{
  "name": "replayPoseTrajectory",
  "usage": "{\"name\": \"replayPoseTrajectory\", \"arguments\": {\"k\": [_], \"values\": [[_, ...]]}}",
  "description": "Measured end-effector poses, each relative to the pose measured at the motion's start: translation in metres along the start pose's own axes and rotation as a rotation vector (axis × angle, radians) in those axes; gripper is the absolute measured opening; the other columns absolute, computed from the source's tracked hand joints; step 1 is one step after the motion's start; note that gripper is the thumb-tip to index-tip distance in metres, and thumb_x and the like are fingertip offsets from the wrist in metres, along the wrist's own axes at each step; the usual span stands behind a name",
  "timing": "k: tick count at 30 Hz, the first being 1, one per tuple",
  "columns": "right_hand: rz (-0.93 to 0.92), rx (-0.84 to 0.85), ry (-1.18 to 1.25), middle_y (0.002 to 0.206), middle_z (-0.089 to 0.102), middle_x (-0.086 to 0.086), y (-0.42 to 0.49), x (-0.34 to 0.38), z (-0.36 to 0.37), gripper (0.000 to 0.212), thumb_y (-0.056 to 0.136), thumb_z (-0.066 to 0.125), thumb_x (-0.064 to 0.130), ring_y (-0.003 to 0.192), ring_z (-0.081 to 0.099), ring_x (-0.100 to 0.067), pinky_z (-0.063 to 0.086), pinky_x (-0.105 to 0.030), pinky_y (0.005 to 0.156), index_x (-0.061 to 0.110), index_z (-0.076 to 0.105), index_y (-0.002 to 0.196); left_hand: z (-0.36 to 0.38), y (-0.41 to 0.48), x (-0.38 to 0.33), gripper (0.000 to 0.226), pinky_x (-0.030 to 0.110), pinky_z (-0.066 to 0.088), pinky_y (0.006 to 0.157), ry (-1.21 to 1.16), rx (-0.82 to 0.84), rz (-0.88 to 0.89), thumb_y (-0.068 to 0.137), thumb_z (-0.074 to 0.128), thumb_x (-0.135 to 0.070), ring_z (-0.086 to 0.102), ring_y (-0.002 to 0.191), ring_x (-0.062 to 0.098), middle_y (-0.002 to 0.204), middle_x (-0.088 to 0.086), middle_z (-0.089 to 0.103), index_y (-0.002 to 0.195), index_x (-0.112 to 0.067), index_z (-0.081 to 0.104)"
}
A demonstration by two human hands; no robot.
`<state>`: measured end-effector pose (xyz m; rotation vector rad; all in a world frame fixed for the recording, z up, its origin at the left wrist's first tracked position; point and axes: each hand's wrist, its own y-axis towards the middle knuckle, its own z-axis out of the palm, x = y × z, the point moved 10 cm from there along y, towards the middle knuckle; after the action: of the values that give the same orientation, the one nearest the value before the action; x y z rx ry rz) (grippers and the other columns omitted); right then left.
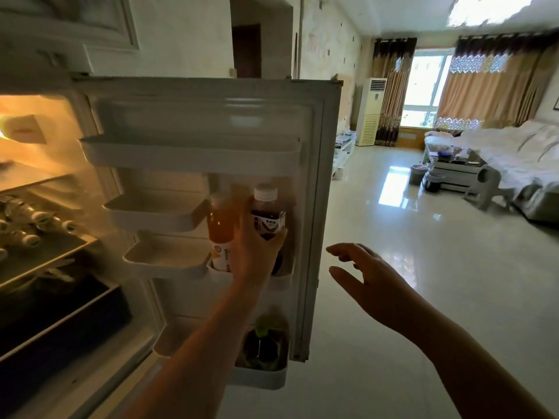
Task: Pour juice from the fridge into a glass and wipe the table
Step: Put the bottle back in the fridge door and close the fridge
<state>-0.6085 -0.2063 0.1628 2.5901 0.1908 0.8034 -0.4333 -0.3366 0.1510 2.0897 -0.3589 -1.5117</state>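
Taking a bottle from the fridge door (316, 176)
Left hand (257, 252) grasps dark bottle (267, 214); lift it straight up. Right hand (372, 282) released.

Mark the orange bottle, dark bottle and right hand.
orange bottle (222, 222): head view, liquid-filled body
dark bottle (268, 222): head view, label
right hand (372, 276): head view, back of hand

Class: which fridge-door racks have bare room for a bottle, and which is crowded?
Bare: the long top rack and two small racks left of the orange juice bottle. Crowded: the bottle rack, with it, the dark bottle and the left hand.
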Motion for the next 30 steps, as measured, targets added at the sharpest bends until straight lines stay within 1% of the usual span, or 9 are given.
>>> {"name": "replayPoseTrajectory", "arguments": {"k": [3, 7, 10, 13, 16, 22, 26, 28, 30], "values": [[-0.02, 0.024, -0.02, 0.114, 0.046, 0.023, 0.004, -0.006, 0.001, 0.051, 0.078, 0.036, 0.061, 0.103, 0.046, 0.005, 0.037, -0.006, 0.073, 0.038, 0.047, 0.123, 0.007, -0.003, 0.008, 0.079, 0.027, 0.038, 0.09, 0.071, -0.04, -0.037, 0.073, 0.079, -0.031, 0.051, 0.121, 0.021, 0.132, 0.002, 0.053, 0.138, -0.025, 0.035], [-0.044, 0.028, -0.021, 0.114, 0.048, 0.021, 0.011, -0.012, -0.002, 0.052, 0.079, 0.036, 0.06, 0.102, 0.046, 0.006, 0.036, -0.004, 0.073, 0.037, 0.047, 0.124, 0.015, -0.006, 0.017, 0.078, 0.038, 0.043, 0.1, 0.103, -0.037, -0.065, 0.075, 0.077, -0.03, 0.05, 0.122, 0.02, 0.132, 0.002, 0.053, 0.139, -0.025, 0.034], [-0.048, 0.032, -0.019, 0.113, 0.047, 0.021, 0.016, -0.016, -0.001, 0.054, 0.078, 0.035, 0.061, 0.103, 0.045, 0.004, 0.035, -0.004, 0.074, 0.036, 0.047, 0.124, 0.017, -0.012, 0.021, 0.078, 0.037, 0.042, 0.099, 0.167, -0.056, -0.072, 0.076, 0.076, -0.033, 0.05, 0.123, 0.022, 0.132, 0.003, 0.052, 0.141, -0.024, 0.032], [-0.048, 0.051, -0.003, 0.113, 0.047, 0.021, 0.018, -0.019, 0.006, 0.055, 0.077, 0.033, 0.063, 0.103, 0.046, 0.003, 0.037, -0.006, 0.074, 0.036, 0.047, 0.123, 0.019, -0.014, 0.022, 0.081, 0.043, 0.043, 0.103, 0.202, -0.052, -0.078, 0.079, 0.073, -0.035, 0.047, 0.127, 0.024, 0.137, 0.005, 0.048, 0.144, -0.022, 0.027], [-0.054, 0.062, 0.009, 0.112, 0.047, 0.021, 0.018, -0.02, 0.011, 0.051, 0.079, 0.035, 0.061, 0.103, 0.047, 0.001, 0.038, -0.009, 0.077, 0.036, 0.047, 0.122, 0.022, -0.014, 0.021, 0.087, 0.046, 0.04, 0.106, 0.263, -0.031, -0.081, 0.08, 0.071, -0.036, 0.042, 0.13, 0.028, 0.142, 0.01, 0.042, 0.147, -0.019, 0.019], [-0.047, 0.085, 0.019, 0.112, 0.046, 0.019, 0.016, -0.023, 0.018, 0.037, 0.089, 0.048, 0.042, 0.106, 0.045, 0.0, 0.037, -0.013, 0.081, 0.031, 0.048, 0.124, 0.027, -0.018, 0.012, 0.099, 0.043, 0.021, 0.112, 0.424, 0.032, -0.007, 0.085, 0.062, -0.045, 0.024, 0.141, 0.031, 0.157, 0.012, 0.017, 0.15, -0.016, -0.006], [-0.04, 0.091, 0.019, 0.117, 0.05, 0.013, 0.013, -0.026, 0.021, 0.036, 0.09, 0.048, 0.04, 0.107, 0.045, -0.002, 0.037, -0.014, 0.082, 0.03, 0.048, 0.125, 0.026, -0.023, 0.008, 0.102, 0.046, 0.021, 0.112, 0.461, 0.073, 0.037, 0.087, 0.06, -0.043, 0.02, 0.143, 0.032, 0.159, 0.012, 0.009, 0.143, -0.024, -0.023], [-0.036, 0.092, 0.02, 0.119, 0.052, 0.012, 0.011, -0.028, 0.022, 0.036, 0.09, 0.048, 0.041, 0.107, 0.046, -0.002, 0.037, -0.014, 0.081, 0.031, 0.048, 0.124, 0.024, -0.027, 0.003, 0.1, 0.045, 0.021, 0.112, 0.47, 0.085, 0.068, 0.087, 0.06, -0.041, 0.021, 0.142, 0.033, 0.158, 0.014, 0.009, 0.143, -0.023, -0.021], [-0.025, 0.091, 0.019, 0.121, 0.053, 0.01, 0.01, -0.032, 0.023, 0.036, 0.09, 0.048, 0.042, 0.107, 0.046, -0.002, 0.039, -0.016, 0.082, 0.032, 0.048, 0.124, 0.018, -0.031, -0.007, 0.096, 0.044, 0.02, 0.111, 0.491, 0.058, 0.147, 0.086, 0.062, -0.039, 0.023, 0.142, 0.033, 0.157, 0.016, 0.014, 0.148, -0.016, -0.008]]}}
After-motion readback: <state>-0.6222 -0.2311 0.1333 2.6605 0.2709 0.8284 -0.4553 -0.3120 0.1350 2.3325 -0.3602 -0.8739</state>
